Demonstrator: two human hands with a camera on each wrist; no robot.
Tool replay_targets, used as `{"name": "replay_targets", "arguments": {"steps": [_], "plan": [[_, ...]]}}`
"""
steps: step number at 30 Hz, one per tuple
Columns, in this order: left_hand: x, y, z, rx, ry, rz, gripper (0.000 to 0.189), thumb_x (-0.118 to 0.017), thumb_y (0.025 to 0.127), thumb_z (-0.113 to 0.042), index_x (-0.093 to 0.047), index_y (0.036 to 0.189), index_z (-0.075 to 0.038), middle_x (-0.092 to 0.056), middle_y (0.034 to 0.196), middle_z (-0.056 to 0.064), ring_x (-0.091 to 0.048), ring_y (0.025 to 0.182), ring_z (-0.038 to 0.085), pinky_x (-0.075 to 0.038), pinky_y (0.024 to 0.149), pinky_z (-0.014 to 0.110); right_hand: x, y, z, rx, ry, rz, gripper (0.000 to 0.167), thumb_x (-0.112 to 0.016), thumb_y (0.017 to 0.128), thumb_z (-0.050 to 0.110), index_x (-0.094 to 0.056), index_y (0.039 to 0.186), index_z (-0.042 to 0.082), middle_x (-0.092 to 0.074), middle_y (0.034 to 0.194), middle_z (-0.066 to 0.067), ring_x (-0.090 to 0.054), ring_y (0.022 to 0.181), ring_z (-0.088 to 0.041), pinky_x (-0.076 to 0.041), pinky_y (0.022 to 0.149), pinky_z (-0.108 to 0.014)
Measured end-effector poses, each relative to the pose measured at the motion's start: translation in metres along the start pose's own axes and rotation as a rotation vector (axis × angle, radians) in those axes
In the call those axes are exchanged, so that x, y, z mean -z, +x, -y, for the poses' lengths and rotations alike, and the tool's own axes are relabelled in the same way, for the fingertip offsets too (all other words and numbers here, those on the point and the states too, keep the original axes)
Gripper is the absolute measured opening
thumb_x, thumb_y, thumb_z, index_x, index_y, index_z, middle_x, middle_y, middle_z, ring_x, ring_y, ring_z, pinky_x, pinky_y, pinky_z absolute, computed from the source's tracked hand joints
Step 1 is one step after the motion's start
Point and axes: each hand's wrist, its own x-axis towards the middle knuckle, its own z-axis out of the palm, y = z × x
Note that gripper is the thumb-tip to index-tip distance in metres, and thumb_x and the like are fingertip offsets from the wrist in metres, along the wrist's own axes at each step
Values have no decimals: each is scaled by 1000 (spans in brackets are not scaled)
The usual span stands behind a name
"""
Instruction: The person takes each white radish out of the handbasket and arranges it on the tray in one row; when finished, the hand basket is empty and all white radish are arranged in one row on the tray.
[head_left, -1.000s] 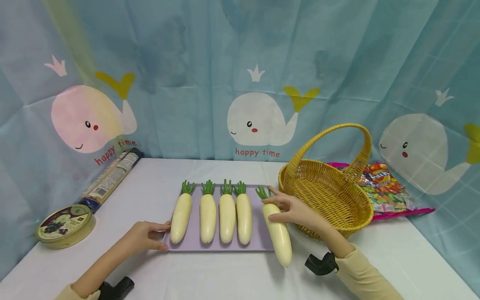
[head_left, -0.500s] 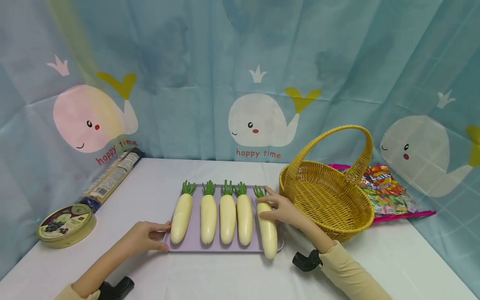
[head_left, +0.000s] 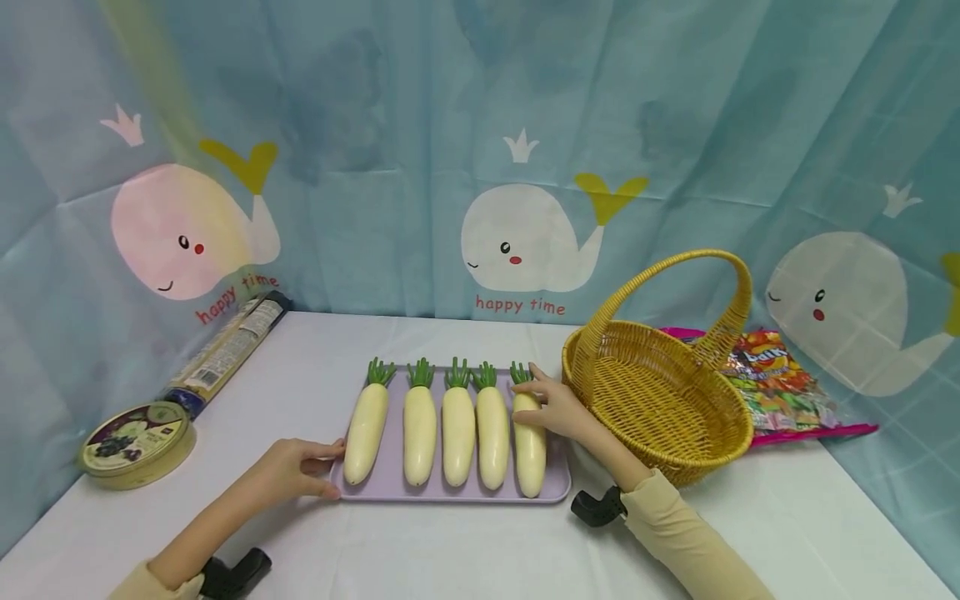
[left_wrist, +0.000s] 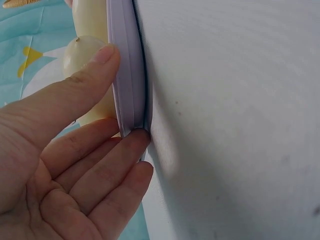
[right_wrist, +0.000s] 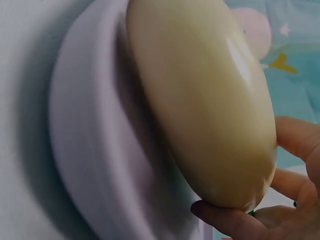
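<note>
In the head view my right hand point(head_left: 557, 406) holds a white radish point(head_left: 531, 465) near its green leafy top, at the right end of a lilac tray point(head_left: 450, 500). In the right wrist view, fingers and thumb are round the upper end of the radish point(right_wrist: 205, 95), close over the tray's raised rim point(right_wrist: 85, 125). Several more white radishes point(head_left: 419, 437) lie side by side on the tray, leaves toward the back. My left hand point(head_left: 296, 468) grips the tray's left front corner. In the left wrist view its thumb is on the rim point(left_wrist: 129, 75), with fingertips at the edge below.
A yellow woven basket point(head_left: 738, 433) with a tall handle stands right of the tray, beside my right forearm. Behind it lies a candy bag point(head_left: 780, 379). At the left are a round tin point(head_left: 138, 446) and a long package point(head_left: 228, 350). A whale-print curtain point(head_left: 360, 233) hangs behind.
My right hand has brought the radish leftward from beyond the tray's right front edge to over the tray, in line with the others. My left hand stays at the corner.
</note>
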Motion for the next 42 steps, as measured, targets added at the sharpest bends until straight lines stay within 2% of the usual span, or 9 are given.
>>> {"name": "replay_targets", "arguments": {"steps": [6, 12, 17, 25, 34, 42], "plan": [[0, 2, -2, 14, -9, 4, 68, -80, 61, -25, -55, 111, 14, -47, 116, 32, -60, 92, 33, -52, 74, 30, -4, 2, -1, -23, -10, -56, 42, -71, 78, 12, -58, 115, -3, -21, 141, -26, -36, 118, -42, -41, 91, -46], [-2, 2, -4, 20, -21, 2, 67, -80, 61, -24, -55, 110, 14, -47, 116, 33, -60, 92, 33, -52, 73, 30, -3, 5, -7, -16, -40, -89, 43, -69, 80, 16, -57, 117, -2, -24, 139, -26, -31, 121, -41, -34, 96, -49], [-2, 3, -5, 9, -14, -1, 67, -80, 61, -25, -56, 110, 14, -47, 116, 32, -59, 92, 33, -52, 74, 31, -1, 4, -9, -29, -29, -66, 43, -66, 82, 17, -55, 120, -1, -25, 139, -25, -28, 123, -40, -30, 98, -50], [-2, 2, -4, -1, -27, 4, 68, -79, 62, -26, -54, 111, 14, -46, 117, 33, -59, 92, 33, -52, 74, 29, 0, 4, -7, -57, -67, 42, 57, -66, 82, 29, -47, 129, 3, -16, 143, -23, -20, 127, -40, -29, 99, -51], [-1, -2, -7, 20, -38, 5, 68, -80, 61, -25, -54, 111, 14, -46, 117, 33, -60, 92, 33, -52, 73, 30, 0, 3, -6, -30, -74, 54, 60, -69, 79, 30, -48, 129, 4, -19, 143, -21, -22, 128, -36, -35, 97, -45], [1, 0, -8, 16, 9, -4, 67, -80, 61, -26, -56, 111, 12, -48, 117, 30, -60, 91, 30, -52, 75, 32, 4, 2, -5, -9, -49, 64, 58, -67, 81, 28, -47, 129, 2, -17, 143, -24, -20, 129, -36, -34, 97, -45]]}}
